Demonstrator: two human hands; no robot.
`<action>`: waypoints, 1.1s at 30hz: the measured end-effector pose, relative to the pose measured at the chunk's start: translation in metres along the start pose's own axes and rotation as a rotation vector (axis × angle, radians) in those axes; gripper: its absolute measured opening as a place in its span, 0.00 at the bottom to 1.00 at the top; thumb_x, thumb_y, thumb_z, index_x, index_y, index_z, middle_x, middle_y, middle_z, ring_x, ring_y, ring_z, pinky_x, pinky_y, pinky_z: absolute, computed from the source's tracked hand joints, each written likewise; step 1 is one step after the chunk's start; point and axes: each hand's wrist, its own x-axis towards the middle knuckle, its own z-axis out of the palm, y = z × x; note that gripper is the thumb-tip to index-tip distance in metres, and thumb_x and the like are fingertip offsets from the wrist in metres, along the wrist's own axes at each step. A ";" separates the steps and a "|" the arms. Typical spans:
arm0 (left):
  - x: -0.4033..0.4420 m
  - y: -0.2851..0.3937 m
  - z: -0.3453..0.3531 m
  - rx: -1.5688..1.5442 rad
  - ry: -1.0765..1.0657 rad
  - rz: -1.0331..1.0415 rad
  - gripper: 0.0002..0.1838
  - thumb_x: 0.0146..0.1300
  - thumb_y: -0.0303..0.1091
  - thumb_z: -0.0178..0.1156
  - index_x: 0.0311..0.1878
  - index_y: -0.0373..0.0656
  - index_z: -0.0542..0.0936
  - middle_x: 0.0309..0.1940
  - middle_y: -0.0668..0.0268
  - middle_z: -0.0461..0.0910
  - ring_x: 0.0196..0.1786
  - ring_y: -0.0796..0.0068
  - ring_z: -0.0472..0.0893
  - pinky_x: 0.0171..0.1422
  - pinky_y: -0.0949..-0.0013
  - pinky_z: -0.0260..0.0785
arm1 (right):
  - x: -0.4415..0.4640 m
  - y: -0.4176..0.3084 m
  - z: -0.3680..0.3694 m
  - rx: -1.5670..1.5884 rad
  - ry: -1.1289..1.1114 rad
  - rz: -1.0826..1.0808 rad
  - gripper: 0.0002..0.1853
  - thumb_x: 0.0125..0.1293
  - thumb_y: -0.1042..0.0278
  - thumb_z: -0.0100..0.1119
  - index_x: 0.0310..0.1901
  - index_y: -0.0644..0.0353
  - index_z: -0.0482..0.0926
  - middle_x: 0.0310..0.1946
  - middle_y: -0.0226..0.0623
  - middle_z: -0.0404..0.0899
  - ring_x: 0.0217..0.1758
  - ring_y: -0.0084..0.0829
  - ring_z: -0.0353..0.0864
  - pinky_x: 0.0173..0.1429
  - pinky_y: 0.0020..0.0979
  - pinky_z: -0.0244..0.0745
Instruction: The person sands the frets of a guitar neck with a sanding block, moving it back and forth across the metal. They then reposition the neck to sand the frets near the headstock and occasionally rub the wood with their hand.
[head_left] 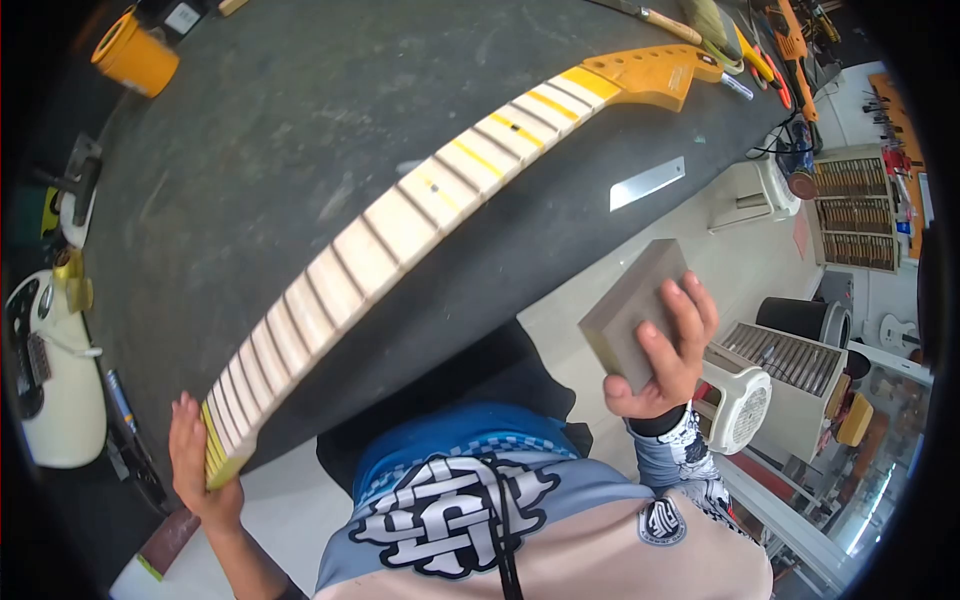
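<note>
A guitar neck (385, 240) with a pale, fretted fingerboard lies diagonally over the dark workbench, its orange headstock (650, 75) at the upper right. My left hand (200, 455) is around the yellow-edged heel end of the neck at the lower left, fingers along its side. In my right hand (665, 350) is a grey-brown rectangular block (635, 310), raised beyond the bench's front edge and apart from the neck. A small flat metal plate (648, 184) rests on the bench below the headstock.
An orange cup (136, 55) stands at the upper left. A cream guitar body (62, 380) lies at the left edge. Several tools, among them a wooden-handled one (670, 25), are at the upper right. White stools (735, 405) and a slotted cabinet (780, 355) stand at the right.
</note>
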 end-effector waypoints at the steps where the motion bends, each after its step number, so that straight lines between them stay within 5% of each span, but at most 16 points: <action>1: 0.007 0.000 -0.006 0.024 -0.031 0.015 0.33 0.59 0.16 0.64 0.70 0.40 0.75 0.67 0.46 0.79 0.71 0.39 0.76 0.78 0.34 0.62 | -0.006 -0.002 -0.001 0.005 0.021 0.005 0.28 0.63 0.40 0.69 0.59 0.48 0.83 0.65 0.55 0.77 0.71 0.63 0.69 0.71 0.57 0.68; 6: 0.026 0.007 -0.014 0.132 -0.233 -0.015 0.43 0.54 0.07 0.56 0.77 0.40 0.67 0.77 0.51 0.68 0.81 0.47 0.64 0.86 0.47 0.51 | -0.039 -0.020 -0.009 -0.006 0.054 0.042 0.26 0.66 0.42 0.66 0.59 0.51 0.83 0.64 0.55 0.78 0.71 0.62 0.70 0.71 0.56 0.67; 13: 0.034 0.037 -0.031 0.354 -0.477 -0.057 0.52 0.45 0.06 0.50 0.81 0.40 0.61 0.82 0.52 0.60 0.85 0.48 0.53 0.88 0.45 0.43 | -0.079 -0.046 -0.016 0.002 0.070 0.092 0.26 0.67 0.44 0.65 0.58 0.53 0.83 0.64 0.55 0.78 0.71 0.61 0.71 0.72 0.56 0.67; 17: 0.027 0.057 -0.026 0.003 -0.305 -0.167 0.51 0.47 0.12 0.53 0.82 0.42 0.61 0.84 0.54 0.56 0.86 0.49 0.51 0.88 0.47 0.40 | -0.097 -0.049 -0.022 0.000 0.078 0.123 0.25 0.67 0.46 0.65 0.58 0.55 0.83 0.64 0.56 0.78 0.71 0.61 0.71 0.72 0.56 0.66; 21: 0.041 0.067 0.000 0.125 -0.156 -0.219 0.44 0.60 0.27 0.70 0.80 0.40 0.64 0.78 0.49 0.67 0.82 0.50 0.63 0.86 0.49 0.48 | -0.104 -0.044 -0.028 0.009 0.079 0.136 0.25 0.66 0.49 0.65 0.58 0.56 0.84 0.64 0.56 0.78 0.71 0.61 0.71 0.72 0.56 0.65; 22: 0.044 0.064 0.009 0.098 -0.081 -0.194 0.38 0.65 0.34 0.71 0.77 0.39 0.69 0.71 0.49 0.76 0.75 0.49 0.73 0.84 0.51 0.53 | -0.103 -0.041 -0.030 0.015 0.081 0.127 0.25 0.66 0.50 0.65 0.58 0.58 0.83 0.65 0.57 0.78 0.71 0.62 0.71 0.73 0.56 0.65; 26: 0.059 0.071 0.027 0.098 -0.031 -0.165 0.28 0.70 0.35 0.68 0.71 0.36 0.76 0.62 0.47 0.82 0.64 0.51 0.82 0.78 0.56 0.64 | -0.109 -0.024 -0.034 0.008 0.110 0.137 0.25 0.67 0.51 0.64 0.58 0.60 0.83 0.65 0.58 0.78 0.70 0.62 0.71 0.73 0.56 0.65; 33: 0.088 0.091 0.048 0.078 0.019 -0.122 0.29 0.69 0.39 0.70 0.69 0.34 0.77 0.59 0.45 0.83 0.62 0.51 0.83 0.68 0.59 0.72 | -0.121 -0.009 -0.040 0.023 0.124 0.200 0.25 0.68 0.51 0.63 0.59 0.60 0.83 0.65 0.57 0.78 0.71 0.61 0.71 0.73 0.56 0.65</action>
